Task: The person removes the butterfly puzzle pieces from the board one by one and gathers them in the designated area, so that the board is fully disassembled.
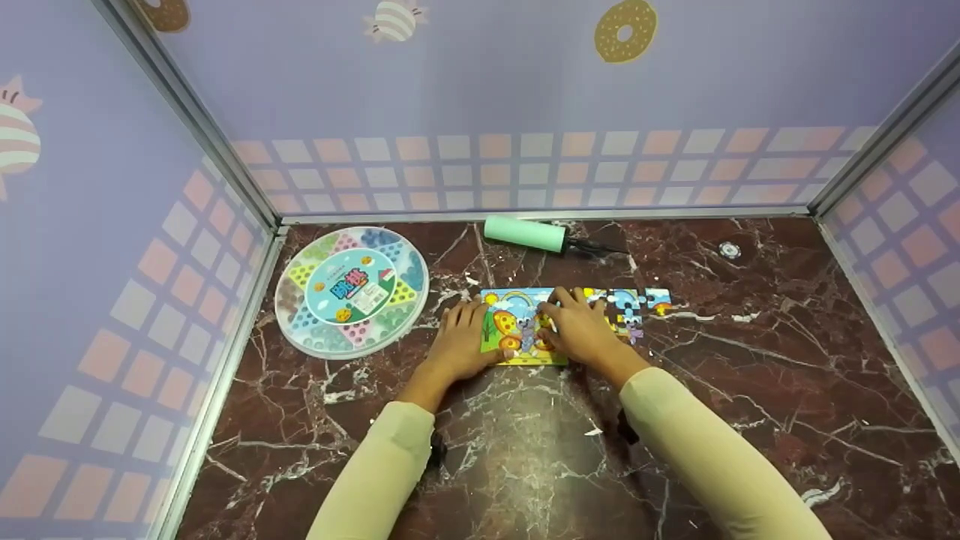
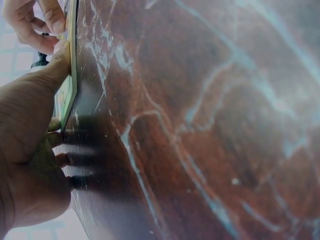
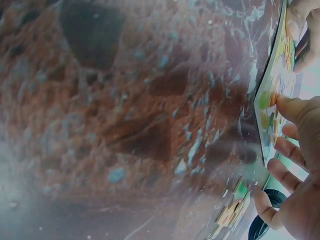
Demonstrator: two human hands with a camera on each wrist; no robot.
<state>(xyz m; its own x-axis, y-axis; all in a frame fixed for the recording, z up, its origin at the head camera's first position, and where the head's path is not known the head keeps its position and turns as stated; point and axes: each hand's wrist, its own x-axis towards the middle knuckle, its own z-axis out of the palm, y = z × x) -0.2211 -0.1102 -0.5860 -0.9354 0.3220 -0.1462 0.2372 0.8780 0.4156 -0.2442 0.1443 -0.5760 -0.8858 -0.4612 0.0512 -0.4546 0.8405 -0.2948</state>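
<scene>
A cartoon jigsaw puzzle [image 1: 517, 302] in a thin flat board lies on the marbled table, with a butterfly character, a rainbow and a sun. My left hand [image 1: 459, 343] rests at its left edge; in the left wrist view the left thumb [image 2: 61, 57] lies on the board while the other fingers reach down to the table beside it. Over the right part of the puzzle, my right hand [image 1: 586, 328] rests with fingers spread. Its thumb [image 3: 287, 106] touches the board's face in the right wrist view. Loose puzzle pieces [image 1: 627, 298] lie right of the board, partly joined.
A round Chinese checkers set [image 1: 351, 289] with a clear lid lies to the left. Behind the puzzle is a mint-green hand pump [image 1: 525, 233] with a black nozzle. A small round chip [image 1: 729, 250] sits at the back right. Patterned walls [image 1: 555, 172] enclose the table.
</scene>
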